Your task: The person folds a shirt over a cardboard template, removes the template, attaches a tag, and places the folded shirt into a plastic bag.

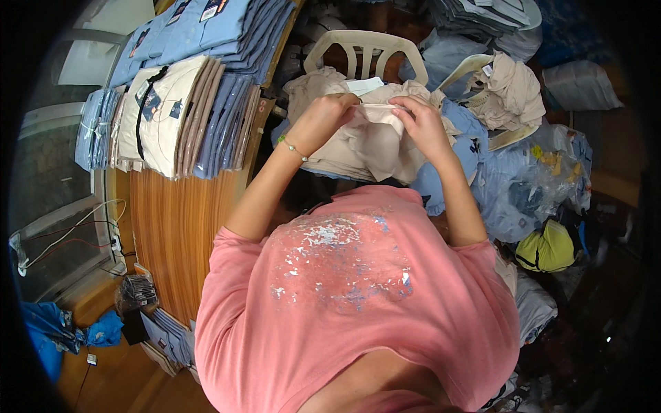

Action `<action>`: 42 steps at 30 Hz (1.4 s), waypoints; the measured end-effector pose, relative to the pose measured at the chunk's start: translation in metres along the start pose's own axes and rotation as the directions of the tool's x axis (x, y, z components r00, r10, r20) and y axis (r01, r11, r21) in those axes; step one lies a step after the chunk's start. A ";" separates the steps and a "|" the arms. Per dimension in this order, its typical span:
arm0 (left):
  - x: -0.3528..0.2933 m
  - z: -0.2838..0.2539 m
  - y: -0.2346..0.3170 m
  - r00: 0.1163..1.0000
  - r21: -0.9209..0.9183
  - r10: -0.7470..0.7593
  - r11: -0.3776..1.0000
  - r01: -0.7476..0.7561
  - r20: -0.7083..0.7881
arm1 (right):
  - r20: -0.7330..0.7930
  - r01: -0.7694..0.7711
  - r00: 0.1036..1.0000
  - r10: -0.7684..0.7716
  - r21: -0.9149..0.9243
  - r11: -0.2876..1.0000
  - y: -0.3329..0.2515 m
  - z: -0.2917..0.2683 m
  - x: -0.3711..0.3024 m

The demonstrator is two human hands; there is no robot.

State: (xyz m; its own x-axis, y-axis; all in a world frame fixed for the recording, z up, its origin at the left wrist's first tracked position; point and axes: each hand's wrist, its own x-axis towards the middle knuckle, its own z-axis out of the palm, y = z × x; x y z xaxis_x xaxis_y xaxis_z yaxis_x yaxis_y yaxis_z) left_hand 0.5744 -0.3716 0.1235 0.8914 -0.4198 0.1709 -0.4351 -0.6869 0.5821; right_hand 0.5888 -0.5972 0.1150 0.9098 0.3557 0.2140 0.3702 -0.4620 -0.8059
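A beige garment (pixel 375 141) hangs stretched between my two hands, its pale edge running straight across the top. My left hand (pixel 332 115) pinches one end of that edge, with a bracelet on its wrist. At the other end, the fingers of my right hand (pixel 421 118) are closed on the cloth. The kind of garment cannot be made out. Below and around it, more beige clothes (pixel 313 88) lie heaped against a white plastic chair (pixel 363 43). A small white piece (pixel 363 86) shows just beyond the held edge.
To the left, a wood-grain table (pixel 186 227) carries stacks of folded blue shirts (pixel 206 34) and beige shirts (pixel 162 113). Rumpled beige clothes (pixel 513 89) fill another chair at right. Clear plastic bags (pixel 544 179) and a yellow-green bundle (pixel 547 246) lie nearby. Cables (pixel 76 234) hang at far left.
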 end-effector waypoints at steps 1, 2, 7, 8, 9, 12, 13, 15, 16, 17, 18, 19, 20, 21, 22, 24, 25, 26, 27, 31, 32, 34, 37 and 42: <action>0.001 0.002 0.000 1.000 -0.055 -0.003 0.998 0.001 -0.027 | -0.011 -0.001 1.000 0.001 -0.003 1.000 0.003 0.000 -0.001; 0.004 0.003 0.001 0.999 -0.112 -0.006 0.994 0.000 -0.052 | -0.015 -0.001 1.000 0.001 -0.012 1.000 0.005 -0.002 -0.002; 0.010 0.010 0.007 0.992 -0.204 -0.088 0.977 0.068 -0.090 | -0.105 0.140 0.981 -0.166 -0.220 0.965 0.011 -0.009 -0.004; 0.011 0.013 0.004 0.990 -0.225 -0.071 0.973 0.043 -0.120 | -0.101 0.122 0.984 -0.145 -0.204 0.971 0.012 -0.010 -0.005; 0.011 0.015 0.002 0.987 -0.246 -0.057 0.969 0.018 -0.150 | -0.096 0.104 0.988 -0.124 -0.187 0.977 0.012 -0.010 -0.006; 0.011 0.017 0.003 0.988 -0.232 -0.084 0.971 0.053 -0.128 | -0.082 0.037 0.995 -0.048 -0.132 0.991 0.018 -0.010 -0.010; 0.010 0.017 0.004 0.989 -0.221 -0.080 0.974 0.050 -0.125 | -0.076 0.013 0.997 -0.021 -0.113 0.994 0.020 -0.010 -0.011; 0.010 0.015 0.006 0.990 -0.193 -0.072 0.980 0.048 -0.124 | -0.063 0.030 0.997 -0.037 -0.104 0.994 0.020 -0.011 -0.012; 0.009 0.015 0.007 0.990 -0.201 -0.085 0.978 0.060 -0.117 | -0.057 0.038 0.997 -0.044 -0.100 0.994 0.019 -0.011 -0.013; 0.008 0.014 0.007 0.989 -0.208 -0.096 0.976 0.071 -0.110 | -0.057 0.047 0.997 -0.053 -0.099 0.994 0.019 -0.011 -0.013; 0.007 0.014 0.007 0.989 -0.215 -0.106 0.973 0.082 -0.102 | -0.058 0.055 0.996 -0.061 -0.098 0.994 0.019 -0.011 -0.014; 0.007 0.013 0.007 0.990 -0.214 -0.102 0.974 0.080 -0.094 | -0.059 0.064 0.996 -0.070 -0.097 0.993 0.019 -0.011 -0.014; 0.007 0.014 0.007 0.992 -0.213 -0.097 0.974 0.076 -0.086 | -0.058 0.067 0.996 -0.073 -0.096 0.993 0.020 -0.010 -0.015; 0.006 0.014 0.007 0.993 -0.212 -0.091 0.974 0.073 -0.077 | -0.058 0.069 0.995 -0.075 -0.096 0.993 0.021 -0.009 -0.016; 0.005 0.013 0.008 0.993 -0.230 -0.086 0.971 0.065 -0.083 | -0.058 0.072 0.995 -0.078 -0.095 0.993 0.022 -0.009 -0.017; 0.005 0.014 0.009 0.993 -0.267 -0.073 0.963 0.045 -0.098 | -0.061 0.070 0.995 -0.076 -0.089 0.994 0.022 -0.009 -0.018; 0.004 0.015 0.010 0.992 -0.272 -0.084 0.961 0.057 -0.089 | -0.062 0.069 0.995 -0.074 -0.086 0.994 0.022 -0.009 -0.019; 0.004 0.015 0.011 0.992 -0.276 -0.093 0.959 0.068 -0.079 | -0.067 0.065 0.995 -0.070 -0.082 0.995 0.021 -0.009 -0.021; 0.003 0.015 0.011 0.992 -0.279 -0.102 0.957 0.079 -0.070 | -0.072 0.060 0.995 -0.066 -0.077 0.995 0.020 -0.009 -0.022; 0.004 0.013 0.014 0.996 -0.220 -0.042 0.975 0.024 -0.077 | -0.103 0.084 0.990 -0.094 -0.100 0.991 0.023 -0.009 -0.027; 0.004 0.013 0.015 0.996 -0.216 -0.035 0.976 0.017 -0.081 | -0.108 0.087 0.989 -0.098 -0.098 0.991 0.022 -0.009 -0.027; 0.004 0.013 0.015 0.997 -0.199 -0.030 0.980 0.015 -0.071 | -0.117 0.095 0.988 -0.105 -0.093 0.991 0.020 -0.010 -0.027; 0.005 0.014 0.013 0.999 -0.194 -0.025 0.981 0.016 -0.045 | -0.127 0.113 0.984 -0.126 -0.104 0.988 0.025 -0.010 -0.027; 0.009 0.026 -0.011 0.986 -0.014 0.007 1.000 -0.005 0.169 | 0.217 -0.054 0.976 0.032 0.098 0.994 0.045 -0.002 -0.037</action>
State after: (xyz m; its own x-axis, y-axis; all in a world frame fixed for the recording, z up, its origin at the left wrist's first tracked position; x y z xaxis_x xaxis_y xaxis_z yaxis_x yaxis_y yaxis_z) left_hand 0.5841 -0.3836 0.0980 0.8541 -0.5188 0.0385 -0.4376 -0.6765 0.5924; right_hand 0.5723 -0.6326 0.0721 0.8585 0.5089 0.0632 0.3001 -0.3987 -0.8666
